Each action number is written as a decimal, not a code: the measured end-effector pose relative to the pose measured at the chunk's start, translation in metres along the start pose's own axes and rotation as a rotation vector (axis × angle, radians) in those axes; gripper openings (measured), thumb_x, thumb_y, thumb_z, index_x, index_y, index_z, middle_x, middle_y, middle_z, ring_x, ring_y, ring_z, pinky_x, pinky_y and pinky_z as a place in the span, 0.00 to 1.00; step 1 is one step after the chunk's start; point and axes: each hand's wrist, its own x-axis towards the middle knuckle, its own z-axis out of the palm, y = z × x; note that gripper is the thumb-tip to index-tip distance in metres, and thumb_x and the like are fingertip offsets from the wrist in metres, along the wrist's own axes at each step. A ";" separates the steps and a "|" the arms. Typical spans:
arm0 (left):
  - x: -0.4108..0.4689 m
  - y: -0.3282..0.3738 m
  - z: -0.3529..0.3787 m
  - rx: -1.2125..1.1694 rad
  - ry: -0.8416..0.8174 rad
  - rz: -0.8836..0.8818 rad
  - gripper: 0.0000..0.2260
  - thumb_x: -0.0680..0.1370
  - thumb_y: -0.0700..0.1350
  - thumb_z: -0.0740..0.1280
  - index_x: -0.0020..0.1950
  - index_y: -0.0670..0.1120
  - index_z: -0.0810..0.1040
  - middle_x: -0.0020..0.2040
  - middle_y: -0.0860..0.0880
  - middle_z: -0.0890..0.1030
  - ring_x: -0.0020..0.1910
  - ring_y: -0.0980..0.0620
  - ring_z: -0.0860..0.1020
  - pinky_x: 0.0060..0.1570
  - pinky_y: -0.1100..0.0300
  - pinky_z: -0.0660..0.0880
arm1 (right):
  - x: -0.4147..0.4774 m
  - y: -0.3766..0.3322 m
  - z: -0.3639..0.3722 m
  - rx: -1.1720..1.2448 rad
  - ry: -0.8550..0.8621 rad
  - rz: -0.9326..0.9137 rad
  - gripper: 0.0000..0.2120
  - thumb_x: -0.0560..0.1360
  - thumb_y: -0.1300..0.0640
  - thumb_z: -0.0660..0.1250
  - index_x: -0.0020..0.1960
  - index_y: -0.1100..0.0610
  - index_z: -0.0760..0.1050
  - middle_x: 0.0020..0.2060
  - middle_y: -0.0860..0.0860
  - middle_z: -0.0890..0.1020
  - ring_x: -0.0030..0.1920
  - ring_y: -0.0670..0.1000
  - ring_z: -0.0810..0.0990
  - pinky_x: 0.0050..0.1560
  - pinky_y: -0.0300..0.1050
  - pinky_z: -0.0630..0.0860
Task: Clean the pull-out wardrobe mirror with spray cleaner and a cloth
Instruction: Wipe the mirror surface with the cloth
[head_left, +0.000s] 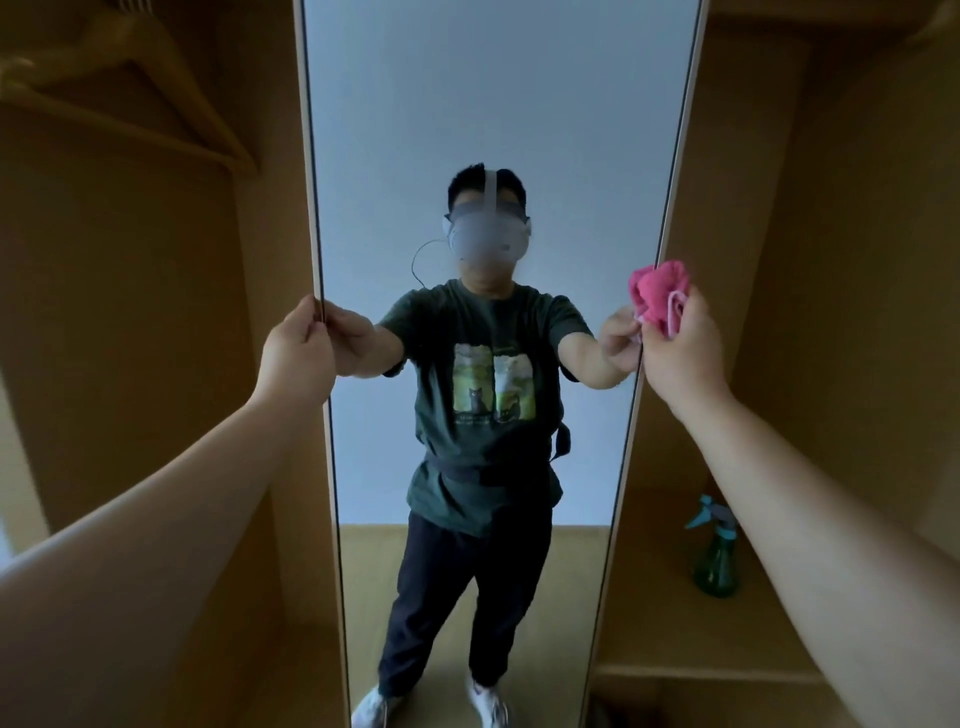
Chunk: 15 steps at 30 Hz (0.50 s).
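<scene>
The tall pull-out mirror (493, 104) is standing upright in the middle of the wooden wardrobe (857, 260), its narrow pale frame running from top to bottom of the view. The left hand (298, 353) is gripping the mirror's left edge, fingers curled round the frame with the thumb on the near side. The right hand (683, 353) is clutching a bunched pink cloth (657, 291) at the mirror's right edge, at about the same height; the cloth is bulging out above the fingers and lying against the frame. Whether the fingers themselves are touching the frame is not clear. The green spray bottle (717, 561) with its teal trigger head is standing upright on a wardrobe shelf (665, 623) to the right of the mirror, well below the right hand and partly hidden behind that forearm. A wooden hanger (156, 88) is hanging in the upper left compartment. The glass is reflecting the person standing with both arms outstretched.
</scene>
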 end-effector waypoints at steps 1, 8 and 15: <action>0.002 -0.006 0.000 0.000 -0.003 0.007 0.17 0.83 0.45 0.54 0.69 0.45 0.72 0.59 0.45 0.79 0.58 0.48 0.78 0.53 0.61 0.76 | -0.002 0.002 0.001 -0.004 0.005 0.002 0.20 0.79 0.59 0.63 0.71 0.55 0.65 0.62 0.52 0.76 0.62 0.52 0.76 0.62 0.45 0.72; -0.004 -0.018 -0.007 0.061 -0.082 0.079 0.11 0.82 0.37 0.56 0.58 0.42 0.76 0.47 0.44 0.78 0.50 0.50 0.77 0.51 0.61 0.75 | -0.012 0.014 0.009 -0.046 0.047 0.032 0.18 0.78 0.58 0.65 0.67 0.54 0.69 0.59 0.52 0.78 0.59 0.52 0.78 0.59 0.47 0.75; 0.004 -0.035 -0.012 0.046 -0.147 0.124 0.12 0.82 0.37 0.56 0.64 0.41 0.72 0.47 0.49 0.77 0.49 0.51 0.80 0.35 0.76 0.75 | -0.030 0.020 0.015 -0.059 0.081 0.100 0.17 0.78 0.58 0.65 0.66 0.55 0.70 0.59 0.52 0.78 0.59 0.53 0.77 0.60 0.48 0.74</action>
